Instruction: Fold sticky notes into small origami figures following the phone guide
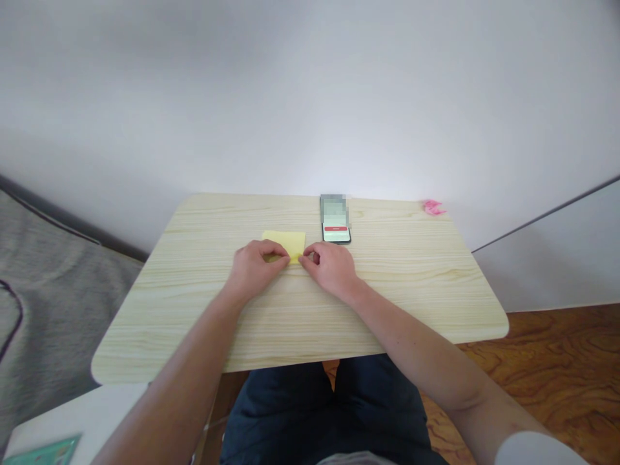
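In the head view, a yellow paper sheet (289, 241) lies on the pale wood-grain counter (411, 278), slightly left of the middle, its far edge roughly level with the near end of a smartphone (336, 234). The left hand (261, 266) reaches over the sheet's left part, thumb and forefinger pinching its near edge. The right hand (333, 263) comes in from the other side, its thumb and forefinger pinched on the near right corner; the two sets of fingertips are close together but apart.

The smartphone lies just beyond the right hand, its screen lit, with a red bar near the bottom and the upper part pixelated. A small folded pink piece (433, 207) sits at the counter's far right corner. The white wall (310, 97) rises behind. Below the counter's near edge are dark trousers (285, 413); wood-patterned floor (557, 368) shows at the right, grey fabric (72, 278) at the left.
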